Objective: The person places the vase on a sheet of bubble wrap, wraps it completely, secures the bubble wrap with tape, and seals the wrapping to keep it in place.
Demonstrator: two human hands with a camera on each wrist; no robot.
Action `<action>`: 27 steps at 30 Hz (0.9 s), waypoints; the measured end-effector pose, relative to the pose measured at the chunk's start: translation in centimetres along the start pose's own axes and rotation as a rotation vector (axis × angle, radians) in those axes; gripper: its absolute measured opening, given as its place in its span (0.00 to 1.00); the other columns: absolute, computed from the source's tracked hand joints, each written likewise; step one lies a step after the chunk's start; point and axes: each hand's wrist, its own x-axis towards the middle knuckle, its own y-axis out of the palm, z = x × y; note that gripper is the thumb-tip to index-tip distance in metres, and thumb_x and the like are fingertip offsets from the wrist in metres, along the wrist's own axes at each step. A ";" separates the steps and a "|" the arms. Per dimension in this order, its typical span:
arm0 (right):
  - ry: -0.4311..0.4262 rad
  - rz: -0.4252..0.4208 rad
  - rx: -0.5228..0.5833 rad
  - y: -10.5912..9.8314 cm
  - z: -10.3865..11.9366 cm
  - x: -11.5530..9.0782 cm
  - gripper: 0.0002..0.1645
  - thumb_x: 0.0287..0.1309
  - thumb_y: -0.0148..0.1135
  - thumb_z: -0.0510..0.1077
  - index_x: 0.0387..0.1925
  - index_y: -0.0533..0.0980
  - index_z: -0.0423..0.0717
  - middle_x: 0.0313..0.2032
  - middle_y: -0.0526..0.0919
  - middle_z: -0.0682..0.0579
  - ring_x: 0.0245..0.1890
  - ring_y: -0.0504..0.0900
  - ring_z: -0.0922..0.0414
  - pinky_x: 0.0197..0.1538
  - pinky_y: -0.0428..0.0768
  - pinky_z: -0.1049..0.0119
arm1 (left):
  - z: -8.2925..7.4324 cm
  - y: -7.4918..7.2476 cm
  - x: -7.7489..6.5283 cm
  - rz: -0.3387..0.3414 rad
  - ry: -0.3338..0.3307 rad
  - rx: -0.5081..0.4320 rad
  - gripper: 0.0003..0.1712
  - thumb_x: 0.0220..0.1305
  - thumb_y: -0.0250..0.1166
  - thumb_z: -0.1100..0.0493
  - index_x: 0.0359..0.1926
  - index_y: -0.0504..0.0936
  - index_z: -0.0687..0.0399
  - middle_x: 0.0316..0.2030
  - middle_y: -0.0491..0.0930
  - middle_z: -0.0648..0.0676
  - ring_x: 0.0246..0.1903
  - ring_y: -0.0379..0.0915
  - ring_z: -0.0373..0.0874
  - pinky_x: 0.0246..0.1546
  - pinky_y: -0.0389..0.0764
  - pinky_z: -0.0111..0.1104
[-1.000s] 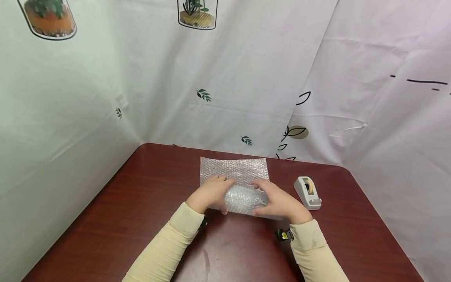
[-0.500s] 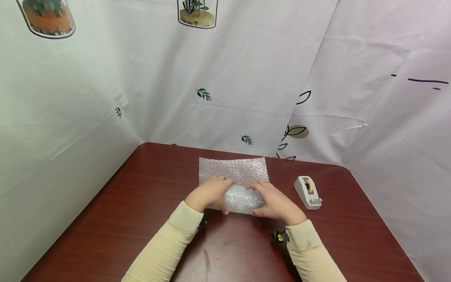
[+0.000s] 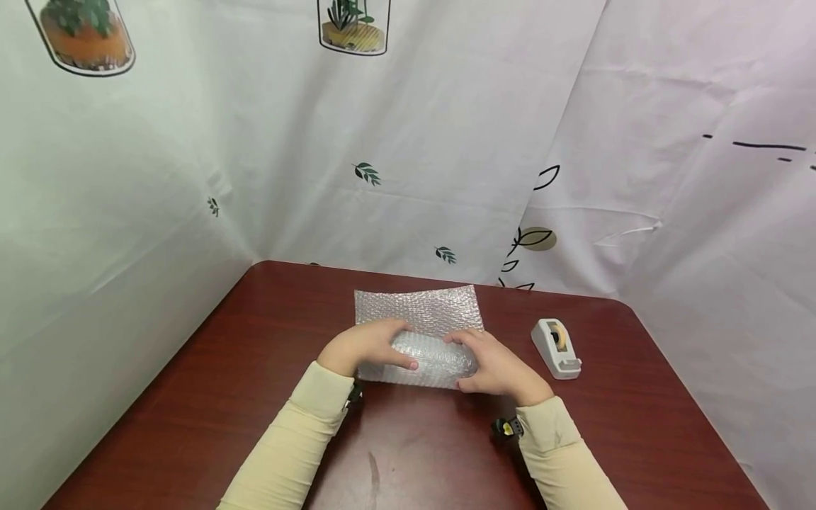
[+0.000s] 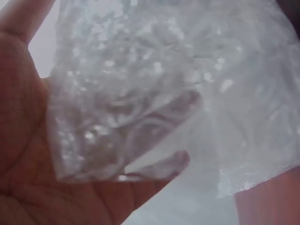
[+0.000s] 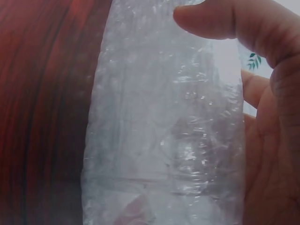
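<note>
A sheet of clear bubble wrap (image 3: 423,309) lies on the table, its near part rolled into a thick bundle. At the bundle's left end, my left hand (image 3: 366,345) holds it, the thumb along the near side. In the left wrist view, its fingers (image 4: 159,123) show through the clear layers of plastic. My right hand (image 3: 500,366) grips the other end, thumb in front and fingers over the far side. The right wrist view shows the rolled wrap (image 5: 164,108) close up beside that thumb. Whatever the roll contains is hidden by the layers.
A white tape dispenser (image 3: 557,348) with a yellowish roll stands to the right of the wrap. The dark red table (image 3: 408,453) ends at a white printed curtain (image 3: 408,142) behind and at both sides. Dark straps show at both wrists.
My left hand has shifted left toward the end of the roll, its thumb now lying across the front. My right hand moved slightly left earlier, then stayed put. The sheet has turned slightly leftward.
</note>
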 end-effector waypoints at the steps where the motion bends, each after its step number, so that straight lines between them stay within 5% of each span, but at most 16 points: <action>1: -0.002 -0.001 0.001 0.0 0.0 0.0 0.41 0.38 0.76 0.47 0.60 0.75 0.52 0.56 0.78 0.52 0.56 0.75 0.51 0.58 0.75 0.52 | -0.1 0.0 -0.1 -0.011 -0.008 0.027 0.44 0.54 0.74 0.37 0.66 0.74 0.55 0.62 0.77 0.55 0.62 0.73 0.52 0.63 0.71 0.47; 6: 0.004 -0.012 -0.002 0.2 -0.3 0.1 0.42 0.37 0.74 0.47 0.61 0.75 0.51 0.57 0.78 0.50 0.58 0.75 0.50 0.59 0.75 0.51 | -1.0 -0.5 -0.6 -0.085 -0.035 0.199 0.47 0.52 0.74 0.33 0.66 0.75 0.53 0.62 0.78 0.55 0.64 0.72 0.53 0.68 0.62 0.55; 10: 0.003 -0.024 -0.014 0.4 -0.5 0.2 0.42 0.36 0.73 0.47 0.60 0.76 0.51 0.57 0.79 0.50 0.57 0.75 0.50 0.57 0.76 0.52 | -2.1 -0.4 -0.9 -0.123 0.008 0.273 0.47 0.52 0.74 0.33 0.67 0.75 0.53 0.63 0.77 0.56 0.66 0.68 0.54 0.70 0.57 0.57; 19: 0.021 -0.024 -0.022 0.6 -0.8 0.2 0.42 0.36 0.72 0.48 0.61 0.75 0.51 0.57 0.79 0.51 0.57 0.75 0.51 0.57 0.76 0.52 | -4.3 1.7 -1.0 -0.189 0.112 0.419 0.44 0.46 0.78 0.37 0.63 0.77 0.49 0.55 0.78 0.55 0.60 0.72 0.53 0.65 0.67 0.52; 27: 0.024 -0.026 -0.018 0.5 -0.7 0.2 0.42 0.36 0.72 0.48 0.61 0.76 0.50 0.56 0.79 0.51 0.56 0.76 0.52 0.57 0.76 0.52 | -4.2 2.7 -0.4 -0.221 0.085 0.502 0.51 0.38 0.84 0.40 0.65 0.75 0.45 0.56 0.78 0.53 0.60 0.72 0.53 0.61 0.70 0.51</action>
